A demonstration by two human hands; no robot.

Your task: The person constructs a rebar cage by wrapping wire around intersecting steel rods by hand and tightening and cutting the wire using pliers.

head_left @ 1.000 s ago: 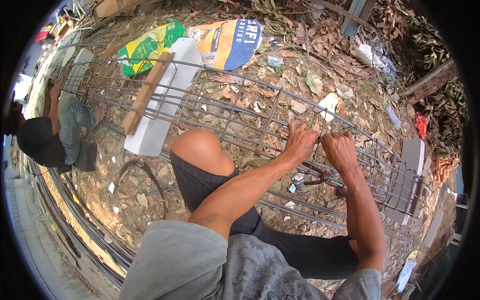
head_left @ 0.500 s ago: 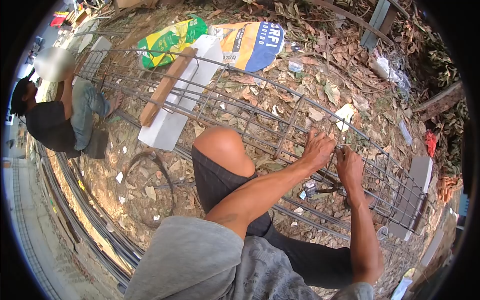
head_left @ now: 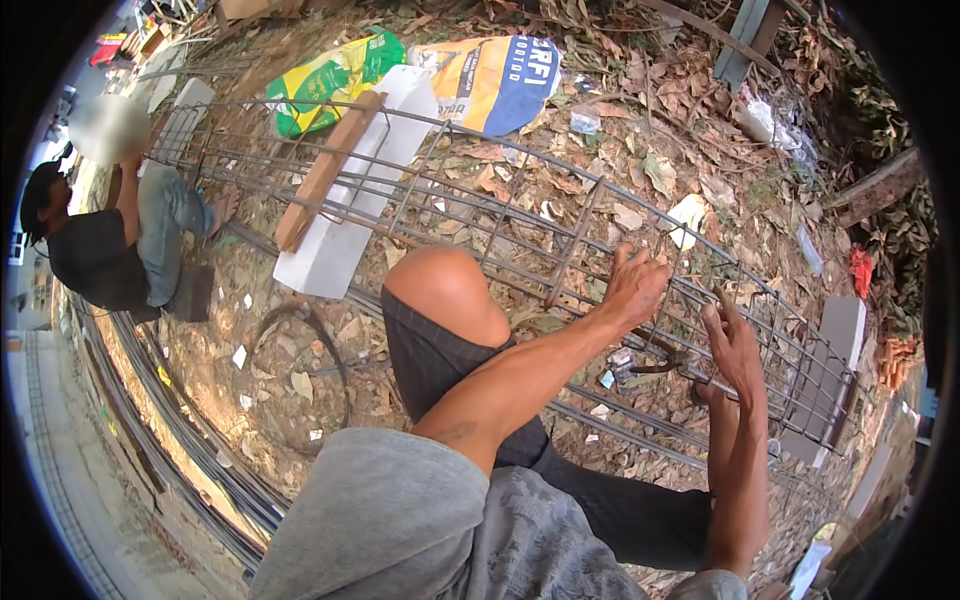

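Note:
A long rebar cage [head_left: 560, 268] of thin steel bars and square ties runs across the ground in front of me. My left hand [head_left: 637, 288] is on its bars right of my bent knee, fingers curled and closed at a bar. Just right of it, my right hand [head_left: 735, 342] hovers over the cage with thumb and fingers apart, holding nothing that I can see. Below the hands, a dark curved tool [head_left: 655, 358], perhaps pincers, lies beside a small clear plastic piece [head_left: 621, 364]. A tie wire between the fingers cannot be made out.
Pale blocks [head_left: 345, 235] prop the cage, with a wooden batten [head_left: 330, 175] across one. A green sack [head_left: 335, 85] and an orange-blue sack [head_left: 500, 85] lie behind. Another person [head_left: 110, 235] sits at the far left end. A wire coil [head_left: 345, 375] and long bars [head_left: 190, 430] lie leftward.
My right hand has come away from the bar beside my left hand, moving right and down, and its fingers have spread. My left hand stays at the cage, slightly shifted.

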